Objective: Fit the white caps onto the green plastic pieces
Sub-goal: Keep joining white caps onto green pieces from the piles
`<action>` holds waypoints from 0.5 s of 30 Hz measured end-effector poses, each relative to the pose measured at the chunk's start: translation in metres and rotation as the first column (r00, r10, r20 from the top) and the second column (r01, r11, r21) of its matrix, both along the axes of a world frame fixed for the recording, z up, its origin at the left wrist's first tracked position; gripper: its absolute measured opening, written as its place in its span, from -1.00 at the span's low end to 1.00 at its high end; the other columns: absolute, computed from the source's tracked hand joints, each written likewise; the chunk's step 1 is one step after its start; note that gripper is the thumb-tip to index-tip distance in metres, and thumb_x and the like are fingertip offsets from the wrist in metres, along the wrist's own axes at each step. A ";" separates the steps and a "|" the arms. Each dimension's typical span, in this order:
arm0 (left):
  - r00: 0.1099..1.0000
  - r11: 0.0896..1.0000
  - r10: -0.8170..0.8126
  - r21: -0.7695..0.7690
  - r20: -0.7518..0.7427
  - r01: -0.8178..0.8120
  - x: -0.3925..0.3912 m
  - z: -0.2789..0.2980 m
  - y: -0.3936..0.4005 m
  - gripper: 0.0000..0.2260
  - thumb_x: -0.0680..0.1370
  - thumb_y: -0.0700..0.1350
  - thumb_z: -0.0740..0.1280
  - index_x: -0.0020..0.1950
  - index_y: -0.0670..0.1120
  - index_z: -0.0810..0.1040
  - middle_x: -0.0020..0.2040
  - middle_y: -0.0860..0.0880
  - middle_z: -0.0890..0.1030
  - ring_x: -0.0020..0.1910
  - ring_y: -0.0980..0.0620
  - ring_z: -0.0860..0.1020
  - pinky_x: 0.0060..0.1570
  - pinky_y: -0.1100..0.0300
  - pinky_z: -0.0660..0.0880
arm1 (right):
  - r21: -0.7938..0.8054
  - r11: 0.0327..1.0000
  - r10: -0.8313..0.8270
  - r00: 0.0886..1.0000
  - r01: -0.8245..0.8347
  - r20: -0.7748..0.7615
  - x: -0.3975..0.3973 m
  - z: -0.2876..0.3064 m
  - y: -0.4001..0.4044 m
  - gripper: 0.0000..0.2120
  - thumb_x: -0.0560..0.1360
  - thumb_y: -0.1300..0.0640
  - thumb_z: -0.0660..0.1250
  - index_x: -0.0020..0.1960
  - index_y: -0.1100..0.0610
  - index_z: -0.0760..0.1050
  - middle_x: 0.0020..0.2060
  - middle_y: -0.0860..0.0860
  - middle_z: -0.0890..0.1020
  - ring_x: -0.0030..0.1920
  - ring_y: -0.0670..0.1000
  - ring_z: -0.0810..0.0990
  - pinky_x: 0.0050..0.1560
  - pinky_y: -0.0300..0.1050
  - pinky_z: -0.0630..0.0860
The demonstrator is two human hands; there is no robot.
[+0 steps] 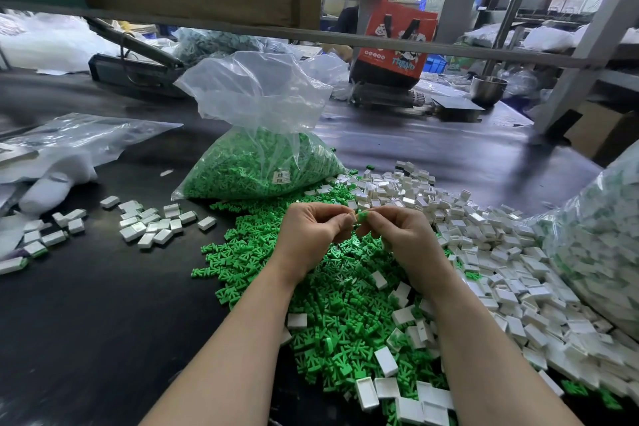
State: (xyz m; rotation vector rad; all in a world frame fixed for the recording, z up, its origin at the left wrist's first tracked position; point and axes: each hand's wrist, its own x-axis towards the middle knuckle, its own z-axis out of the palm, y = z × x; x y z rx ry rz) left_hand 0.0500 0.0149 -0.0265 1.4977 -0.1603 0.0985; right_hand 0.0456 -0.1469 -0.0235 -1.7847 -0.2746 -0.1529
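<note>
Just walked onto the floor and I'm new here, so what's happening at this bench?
A person is assembling small parts by hand. The left hand pinches a white cap and the right hand pinches a green piece, brought together above a loose green pile. Loose white caps lie heaped to the right, a bag of green pieces sits behind, and what look like finished pieces lie scattered on the left.

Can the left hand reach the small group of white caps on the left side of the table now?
Probably not right away: the left hand pinches a white cap. The path to the group looks free.
</note>
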 end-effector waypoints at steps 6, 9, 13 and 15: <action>0.999 0.997 -0.023 -0.069 -0.037 0.020 0.000 0.002 0.000 -0.90 0.48 -0.34 0.43 -0.14 -0.16 0.68 -0.29 -0.08 0.70 -0.30 0.04 0.66 -0.25 0.30 0.58 | 0.041 0.999 -0.014 1.000 0.014 -0.002 -0.001 0.000 0.002 -0.82 0.59 0.26 0.30 -0.09 0.27 0.65 -0.30 0.08 0.69 -0.43 -0.25 0.50 -0.36 -0.44 0.39; 0.998 0.996 -0.042 -0.081 -0.036 0.039 -0.001 0.002 -0.001 -0.90 0.49 -0.35 0.41 -0.11 -0.18 0.67 -0.27 -0.09 0.70 -0.28 0.02 0.67 -0.23 0.29 0.59 | 0.074 0.996 -0.054 0.999 0.054 -0.003 0.000 0.000 0.003 -0.84 0.57 0.23 0.33 -0.14 0.18 0.65 -0.33 0.03 0.68 -0.44 -0.24 0.52 -0.39 -0.42 0.40; 0.998 0.993 -0.058 -0.101 -0.039 0.054 -0.002 0.004 -0.002 -0.92 0.50 -0.37 0.40 -0.10 -0.22 0.65 -0.27 -0.10 0.69 -0.28 0.02 0.68 -0.24 0.29 0.59 | 0.104 0.992 -0.066 0.998 0.065 0.007 0.000 0.000 0.004 -0.83 0.57 0.21 0.33 -0.17 0.14 0.64 -0.35 0.00 0.68 -0.41 -0.23 0.54 -0.38 -0.41 0.43; 0.998 0.993 -0.056 -0.102 -0.042 0.052 -0.002 0.004 -0.002 -0.93 0.50 -0.36 0.40 -0.09 -0.24 0.65 -0.25 -0.13 0.69 -0.28 0.00 0.67 -0.23 0.27 0.60 | 0.108 0.991 -0.081 0.997 0.079 0.018 0.000 -0.001 0.004 -0.82 0.57 0.20 0.33 -0.17 0.14 0.64 -0.34 0.00 0.69 -0.37 -0.20 0.57 -0.36 -0.42 0.44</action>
